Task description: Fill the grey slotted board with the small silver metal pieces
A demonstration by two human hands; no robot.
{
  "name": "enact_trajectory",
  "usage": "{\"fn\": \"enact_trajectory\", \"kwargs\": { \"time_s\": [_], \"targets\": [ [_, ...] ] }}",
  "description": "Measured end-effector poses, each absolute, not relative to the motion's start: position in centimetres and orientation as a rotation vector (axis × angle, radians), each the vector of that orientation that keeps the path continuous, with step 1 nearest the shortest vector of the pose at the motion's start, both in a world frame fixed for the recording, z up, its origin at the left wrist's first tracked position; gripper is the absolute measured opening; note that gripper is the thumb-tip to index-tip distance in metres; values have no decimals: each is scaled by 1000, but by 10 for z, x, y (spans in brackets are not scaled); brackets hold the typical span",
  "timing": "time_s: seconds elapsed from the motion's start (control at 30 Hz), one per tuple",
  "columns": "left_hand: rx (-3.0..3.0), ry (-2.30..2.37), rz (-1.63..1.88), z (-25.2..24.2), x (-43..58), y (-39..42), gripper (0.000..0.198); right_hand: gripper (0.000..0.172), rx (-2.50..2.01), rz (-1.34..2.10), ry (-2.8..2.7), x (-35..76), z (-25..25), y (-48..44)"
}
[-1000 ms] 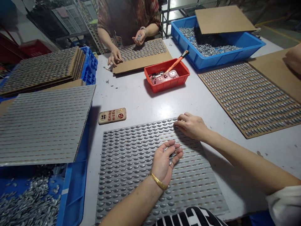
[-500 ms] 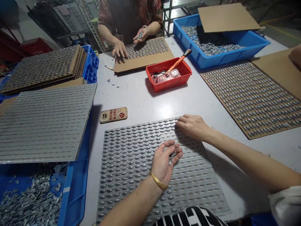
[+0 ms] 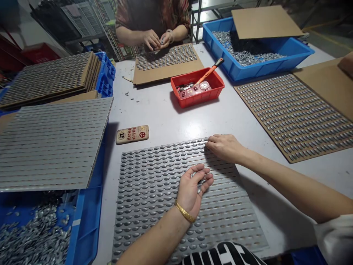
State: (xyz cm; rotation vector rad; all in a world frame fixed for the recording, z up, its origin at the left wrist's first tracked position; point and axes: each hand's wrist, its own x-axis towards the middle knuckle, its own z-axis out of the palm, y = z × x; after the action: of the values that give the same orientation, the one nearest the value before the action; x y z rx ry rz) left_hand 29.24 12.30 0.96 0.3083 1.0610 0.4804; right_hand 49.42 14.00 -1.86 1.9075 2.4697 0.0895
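A grey slotted board lies on the table before me, with rows of small oval metal pieces set in its left part and along its far edge. My left hand, a gold bracelet at its wrist, hovers palm up over the middle of the board. Its fingers curl around a few loose oval pieces, mostly hidden in the palm. At the far edge of the board, where the filled part of the top rows ends, my right hand touches the slots with its fingertips pressed together. Whatever lies under those fingertips is hidden.
A phone lies beyond the board. Left stands a blue bin of loose pieces, partly covered by another slotted board. A red tray, a blue bin and a filled board are farther off. Opposite, a co-worker's hands meet.
The co-worker's spread hand has lifted from their board and joined their other hand, which holds pieces. My own two hands stay nearly in place; the view has shifted slightly.
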Motion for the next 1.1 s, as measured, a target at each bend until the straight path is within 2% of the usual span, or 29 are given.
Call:
{"fn": "enact_trajectory", "kwargs": {
  "time_s": [0.37, 1.1],
  "targets": [
    [317, 1055, 471, 10, 293, 124, 19, 22, 2138, 139, 2441, 523, -11, 121],
    [327, 1063, 469, 9, 294, 121, 19, 23, 2109, 152, 2475, 521, -20, 119]
  ]
}}
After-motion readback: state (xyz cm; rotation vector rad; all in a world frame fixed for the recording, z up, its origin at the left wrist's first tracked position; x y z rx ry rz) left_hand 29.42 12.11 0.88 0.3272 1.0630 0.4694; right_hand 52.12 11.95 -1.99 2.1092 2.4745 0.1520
